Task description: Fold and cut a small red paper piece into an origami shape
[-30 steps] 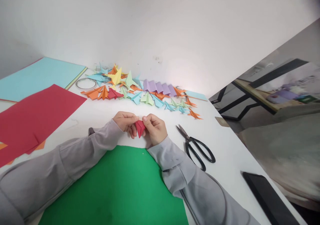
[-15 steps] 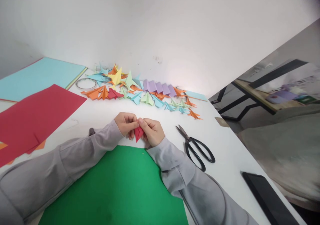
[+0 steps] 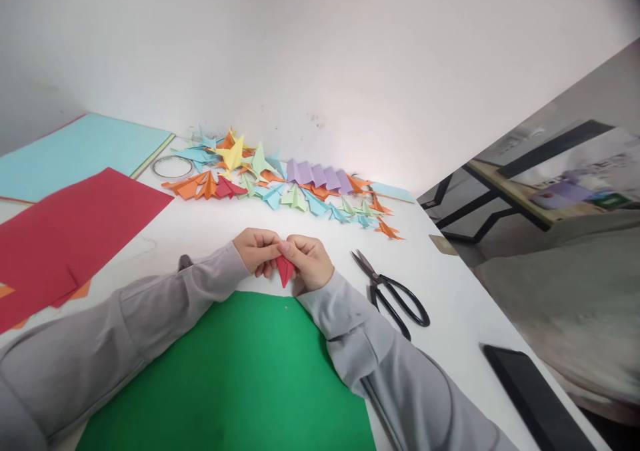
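A small folded red paper piece (image 3: 285, 271) is pinched between my two hands, its pointed end hanging down toward me. My left hand (image 3: 259, 251) closes on its upper left side with thumb and fingers. On the other side my right hand (image 3: 309, 261) presses its thumb over the top of the fold. The upper part of the paper is hidden by the fingers. Just below the hands lies a large green paper sheet (image 3: 235, 371), partly under both forearms.
Black-handled scissors (image 3: 395, 294) lie right of my right hand. Several folded paper shapes (image 3: 295, 197) line the wall, beside a tape roll (image 3: 173, 167). Red paper (image 3: 75, 231) and light blue sheets (image 3: 80, 157) are at left. A dark tablet-like device (image 3: 535, 397) rests near the right edge.
Both hands have shifted slightly right together with the red paper piece. Its point has turned a little, now aiming more to the right and showing a narrower shape.
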Demonstrator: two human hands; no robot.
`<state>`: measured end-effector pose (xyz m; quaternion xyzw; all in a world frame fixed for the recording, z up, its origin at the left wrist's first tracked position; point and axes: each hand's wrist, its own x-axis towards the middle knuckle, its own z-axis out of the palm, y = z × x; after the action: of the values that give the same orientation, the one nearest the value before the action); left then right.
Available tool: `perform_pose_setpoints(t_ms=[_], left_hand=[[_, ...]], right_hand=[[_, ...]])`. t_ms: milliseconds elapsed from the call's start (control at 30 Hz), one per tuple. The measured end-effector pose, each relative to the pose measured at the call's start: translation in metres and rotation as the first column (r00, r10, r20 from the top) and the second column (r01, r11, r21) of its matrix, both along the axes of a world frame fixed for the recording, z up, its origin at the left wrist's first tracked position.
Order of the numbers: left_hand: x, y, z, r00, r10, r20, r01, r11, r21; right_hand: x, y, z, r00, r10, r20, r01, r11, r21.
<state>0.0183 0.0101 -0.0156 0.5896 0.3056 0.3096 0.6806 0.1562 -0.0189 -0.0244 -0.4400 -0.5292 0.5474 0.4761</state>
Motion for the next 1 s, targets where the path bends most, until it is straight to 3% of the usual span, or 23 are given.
perform_pose_setpoints(t_ms=[367,567,767,1000], left_hand=[[0.0,-0.002,0.005,0.999,0.002,-0.04,-0.001,1.0,0.016],[-0.001,-0.001,0.004,1.0,0.016,0.013,-0.016,1.0,0.013],[0.001,0.007,-0.001,0.989,0.148,0.001,-0.147,0.986,-0.073],[0.003,0.001,0.002,0.979,0.194,-0.069,-0.194,0.981,0.009]], right_hand=[[0.0,0.001,-0.006,0.992,-0.105,-0.07,0.108,0.994,0.032],[0.0,0.001,-0.009,0.996,-0.033,-0.086,0.036,0.999,0.038],[-0.001,0.006,-0.014,0.946,-0.189,-0.263,0.198,0.98,0.008],[-0.001,0.004,-0.016,0.968,-0.203,-0.145,0.207,0.978,0.01]])
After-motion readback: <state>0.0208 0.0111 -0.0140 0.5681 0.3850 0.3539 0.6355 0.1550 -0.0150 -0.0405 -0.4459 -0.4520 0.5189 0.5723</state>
